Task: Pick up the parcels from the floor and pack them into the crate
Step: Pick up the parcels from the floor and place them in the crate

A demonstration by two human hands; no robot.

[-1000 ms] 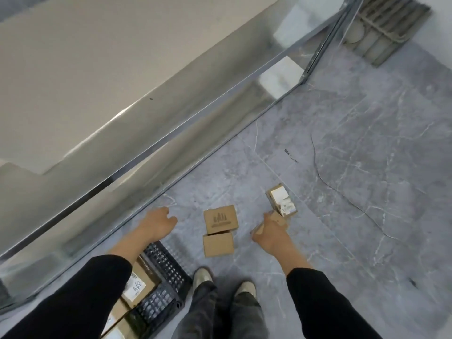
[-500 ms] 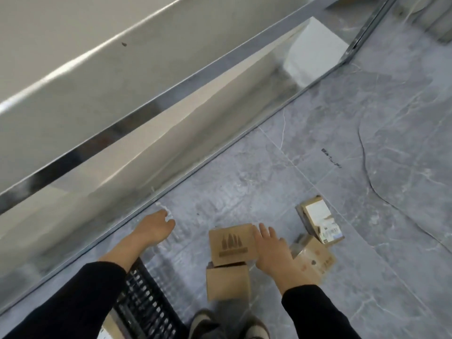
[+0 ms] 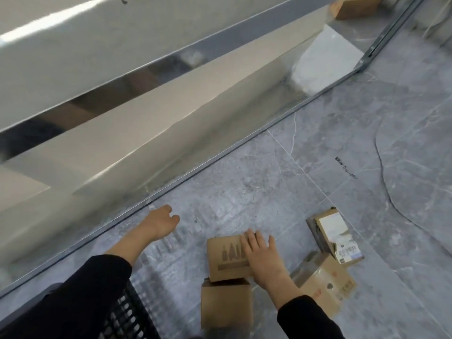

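Printed parcel (image 3: 226, 261) touching plain parcel (image 3: 226, 307), labelled parcel (image 3: 333, 231) beside taped parcel (image 3: 326, 282), black crate (image 3: 126, 318)

one wide-angle camera, worn on the head, looks forward and steeply down over the person's own arms at the grey veined floor (image 3: 269, 182). it sits close to the work: both black sleeves (image 3: 73, 302) enter from the bottom edge, with the left hand (image 3: 160, 222) left of centre and the right hand (image 3: 263, 255) low in the middle, flat on a printed parcel (image 3: 225, 263). the black slatted crate (image 3: 127, 316) is cut off by the lower left edge. the view is tilted, so the shiny metal panel (image 3: 171, 123) runs diagonally from lower left to upper right. things nearest the bottom edge are blurred.
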